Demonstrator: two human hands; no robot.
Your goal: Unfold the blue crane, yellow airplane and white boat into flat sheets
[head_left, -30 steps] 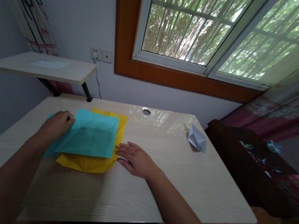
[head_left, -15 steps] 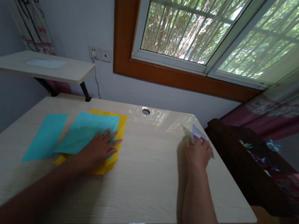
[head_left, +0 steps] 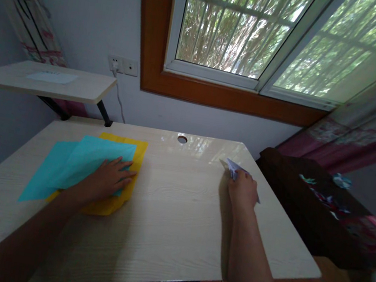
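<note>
My left hand lies flat with its fingers spread on a light blue sheet, which rests on yellow paper. Another blue sheet lies to the left, partly under the first. On the right side of the desk, my right hand has its fingers closed on a folded white paper, whose pointed end sticks out ahead of the fingers. Part of that paper is hidden by the hand.
A raised shelf with a white sheet stands at the back left. The desk has a round hole near its back edge. Dark furniture holding small items is beyond the right edge.
My left hand has slid left with the upper blue sheet and yellow paper, which now overlap more of the other blue sheet. My right hand and the white paper have shifted slightly left.
</note>
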